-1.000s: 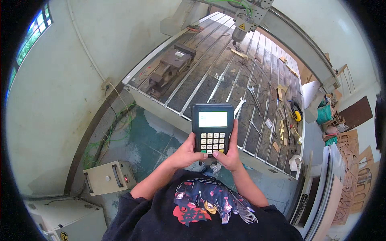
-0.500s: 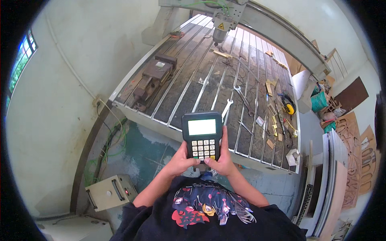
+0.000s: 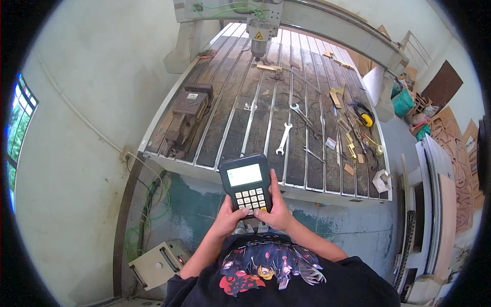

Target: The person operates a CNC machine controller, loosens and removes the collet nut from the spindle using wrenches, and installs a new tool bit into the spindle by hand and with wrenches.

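Observation:
A black handheld machine controller (image 3: 245,183) with a lit screen and rows of white keys is held up before my body. My left hand (image 3: 227,217) grips its lower left side, thumb over the bottom keys. On the other side my right hand (image 3: 276,207) is wrapped round the lower right edge, its thumb also at the bottom row. Beyond the controller stretches the slotted bed (image 3: 266,94) of a CNC router. The router's spindle (image 3: 259,41) hangs over the far part of this bed from a grey gantry (image 3: 332,23).
A heavy bench vise (image 3: 189,110) sits at the bed's left. Wrenches, one a double open-ended wrench (image 3: 284,138), yellow clamps, wood scraps and yellow-black earmuffs (image 3: 365,117) lie to the right. A beige box (image 3: 156,266) and green cables (image 3: 146,220) are on the floor at left. Carved panels (image 3: 452,169) lean right.
The view has shifted, so the bed and tools sit differently in it. The controller is slightly lower, further left and more tilted. Both hands keep their hold.

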Demonstrator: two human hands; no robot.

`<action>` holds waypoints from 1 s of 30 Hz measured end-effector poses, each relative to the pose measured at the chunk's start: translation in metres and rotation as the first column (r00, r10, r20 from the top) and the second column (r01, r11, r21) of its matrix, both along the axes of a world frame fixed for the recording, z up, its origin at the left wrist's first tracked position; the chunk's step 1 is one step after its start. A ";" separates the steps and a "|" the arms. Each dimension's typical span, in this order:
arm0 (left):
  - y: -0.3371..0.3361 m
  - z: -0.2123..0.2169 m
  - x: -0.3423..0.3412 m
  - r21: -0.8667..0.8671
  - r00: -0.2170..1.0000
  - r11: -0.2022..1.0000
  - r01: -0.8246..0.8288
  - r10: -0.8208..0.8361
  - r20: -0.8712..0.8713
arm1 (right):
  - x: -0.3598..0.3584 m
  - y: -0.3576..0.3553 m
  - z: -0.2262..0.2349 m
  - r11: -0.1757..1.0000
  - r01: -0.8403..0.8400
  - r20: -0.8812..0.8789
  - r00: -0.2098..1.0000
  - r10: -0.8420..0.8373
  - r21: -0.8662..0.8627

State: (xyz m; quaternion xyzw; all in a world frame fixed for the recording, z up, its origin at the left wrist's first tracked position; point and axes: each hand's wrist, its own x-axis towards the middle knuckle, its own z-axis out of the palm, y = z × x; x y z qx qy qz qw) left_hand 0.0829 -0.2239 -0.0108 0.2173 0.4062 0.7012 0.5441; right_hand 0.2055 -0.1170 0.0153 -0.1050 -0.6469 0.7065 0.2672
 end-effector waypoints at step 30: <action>-0.004 0.001 0.010 -0.130 0.963 0.972 -0.197 0.216 0.160 | 0.005 0.001 -0.007 0.971 -0.096 0.181 0.982 0.056 0.219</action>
